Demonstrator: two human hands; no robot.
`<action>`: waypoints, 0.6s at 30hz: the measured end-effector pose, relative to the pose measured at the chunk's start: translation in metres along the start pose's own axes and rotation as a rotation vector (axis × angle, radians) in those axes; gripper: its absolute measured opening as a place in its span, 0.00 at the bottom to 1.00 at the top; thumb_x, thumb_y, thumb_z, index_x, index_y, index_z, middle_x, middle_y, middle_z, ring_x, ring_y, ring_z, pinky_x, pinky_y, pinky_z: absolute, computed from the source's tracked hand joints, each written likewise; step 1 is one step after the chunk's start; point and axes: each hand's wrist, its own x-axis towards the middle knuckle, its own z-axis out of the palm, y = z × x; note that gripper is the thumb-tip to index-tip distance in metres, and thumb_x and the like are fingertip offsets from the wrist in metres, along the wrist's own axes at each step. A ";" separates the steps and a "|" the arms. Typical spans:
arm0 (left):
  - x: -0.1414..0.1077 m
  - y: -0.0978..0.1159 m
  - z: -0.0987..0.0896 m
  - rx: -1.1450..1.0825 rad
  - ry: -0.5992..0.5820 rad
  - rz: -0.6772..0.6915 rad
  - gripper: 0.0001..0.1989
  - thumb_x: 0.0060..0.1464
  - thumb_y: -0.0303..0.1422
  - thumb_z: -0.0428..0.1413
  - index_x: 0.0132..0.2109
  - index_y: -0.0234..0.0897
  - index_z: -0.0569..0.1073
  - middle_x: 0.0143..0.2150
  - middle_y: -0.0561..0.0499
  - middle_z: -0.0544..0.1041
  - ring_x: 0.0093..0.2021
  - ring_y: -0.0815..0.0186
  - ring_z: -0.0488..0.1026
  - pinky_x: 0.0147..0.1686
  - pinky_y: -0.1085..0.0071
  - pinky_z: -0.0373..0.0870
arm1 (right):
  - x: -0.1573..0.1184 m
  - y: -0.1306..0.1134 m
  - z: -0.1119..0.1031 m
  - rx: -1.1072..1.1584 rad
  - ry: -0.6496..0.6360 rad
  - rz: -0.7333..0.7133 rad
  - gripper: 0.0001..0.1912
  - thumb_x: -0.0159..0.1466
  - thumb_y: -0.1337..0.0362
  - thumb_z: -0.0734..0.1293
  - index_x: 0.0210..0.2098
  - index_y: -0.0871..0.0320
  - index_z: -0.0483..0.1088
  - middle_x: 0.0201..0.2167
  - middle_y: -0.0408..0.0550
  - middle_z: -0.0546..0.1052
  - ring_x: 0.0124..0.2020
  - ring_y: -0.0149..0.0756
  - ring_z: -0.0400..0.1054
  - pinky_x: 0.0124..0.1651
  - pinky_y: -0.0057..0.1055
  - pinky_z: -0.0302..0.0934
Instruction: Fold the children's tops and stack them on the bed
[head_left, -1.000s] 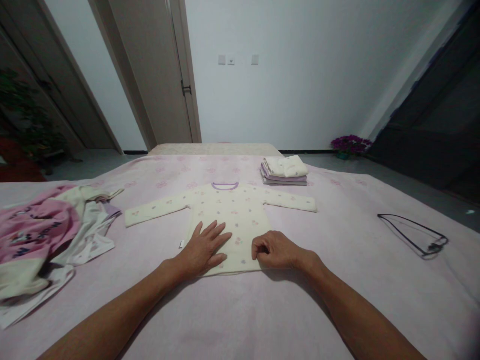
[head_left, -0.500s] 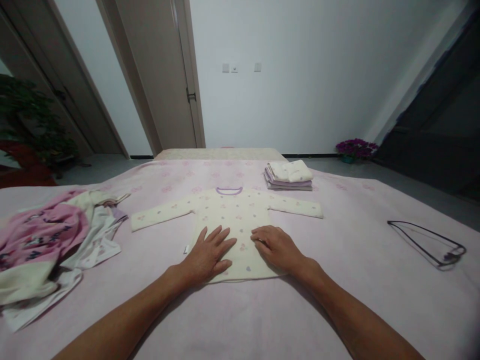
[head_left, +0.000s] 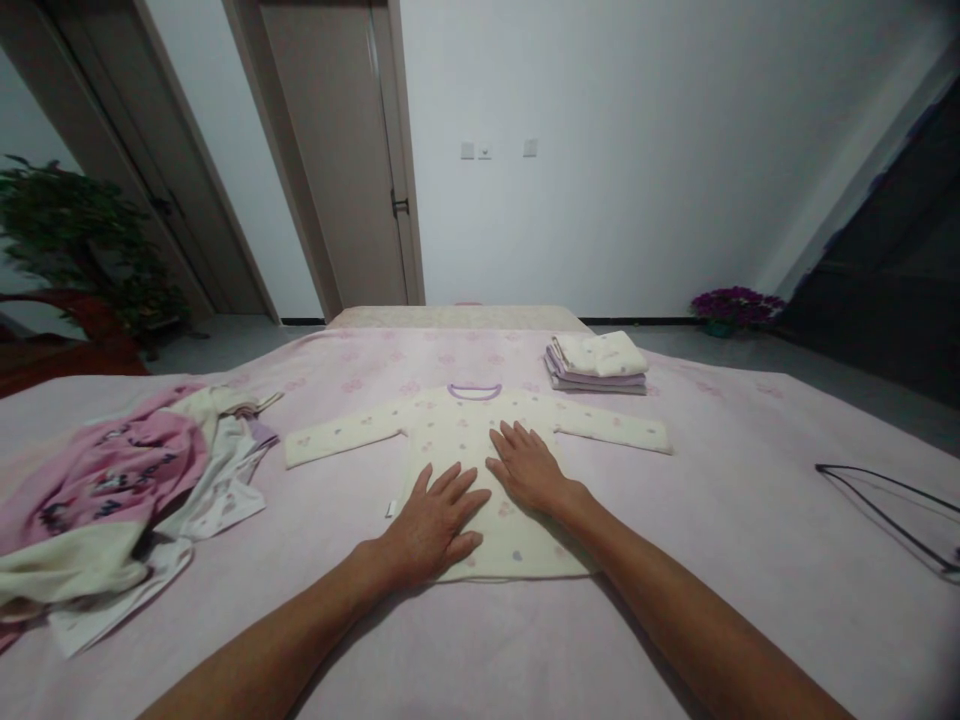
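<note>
A pale yellow long-sleeved shirt [head_left: 480,425] with a purple neckline and small printed shapes lies flat, both sleeves stretched out sideways. My left hand [head_left: 439,522] rests on its lower left part, fingers spread. Higher up, on the right side of the shirt's middle, my right hand [head_left: 529,465] lies flat with its fingers extended. Neither hand grips the cloth. A small white tag sticks out at the shirt's left edge.
A pink sheet [head_left: 495,650] covers the surface. Loose clothes [head_left: 142,470] are heaped at the left. Folded clothes [head_left: 600,362] form a neat stack behind the right sleeve. A thin black looped object [head_left: 885,510] lies at the far right.
My right hand has moved up the shirt, and its fingers have straightened. My left hand stays at the shirt's lower left. The whole view has shifted slightly.
</note>
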 end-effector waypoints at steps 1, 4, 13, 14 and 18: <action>0.000 0.000 -0.002 0.000 0.003 0.000 0.28 0.64 0.42 0.52 0.69 0.46 0.59 0.73 0.43 0.55 0.72 0.46 0.50 0.66 0.37 0.47 | 0.000 0.003 0.004 -0.013 0.015 0.011 0.32 0.72 0.51 0.52 0.70 0.61 0.53 0.72 0.57 0.50 0.73 0.52 0.40 0.70 0.51 0.36; 0.007 -0.005 -0.011 -0.026 0.024 0.025 0.23 0.64 0.41 0.51 0.65 0.46 0.65 0.69 0.44 0.64 0.68 0.49 0.60 0.64 0.44 0.54 | 0.000 0.008 0.012 -0.024 0.050 0.020 0.32 0.73 0.50 0.51 0.70 0.60 0.53 0.72 0.57 0.51 0.73 0.50 0.39 0.71 0.50 0.34; 0.102 -0.074 -0.004 0.094 0.160 -0.227 0.28 0.67 0.43 0.45 0.67 0.31 0.62 0.70 0.36 0.61 0.71 0.49 0.54 0.67 0.53 0.51 | -0.001 0.008 0.012 -0.002 0.096 0.024 0.29 0.73 0.52 0.53 0.69 0.58 0.56 0.72 0.55 0.54 0.72 0.48 0.43 0.71 0.48 0.36; 0.111 -0.084 0.000 0.101 0.145 -0.242 0.29 0.67 0.44 0.45 0.68 0.33 0.61 0.71 0.37 0.59 0.71 0.49 0.52 0.67 0.52 0.50 | -0.002 0.008 0.013 0.000 0.100 0.023 0.29 0.73 0.52 0.53 0.69 0.57 0.57 0.72 0.54 0.54 0.72 0.48 0.43 0.71 0.48 0.36; 0.131 -0.117 0.013 0.101 0.131 -0.348 0.33 0.67 0.49 0.42 0.70 0.34 0.57 0.72 0.34 0.55 0.72 0.44 0.50 0.65 0.44 0.48 | -0.004 0.010 0.012 0.007 0.108 0.018 0.29 0.73 0.52 0.53 0.69 0.57 0.57 0.72 0.54 0.54 0.72 0.48 0.43 0.71 0.47 0.36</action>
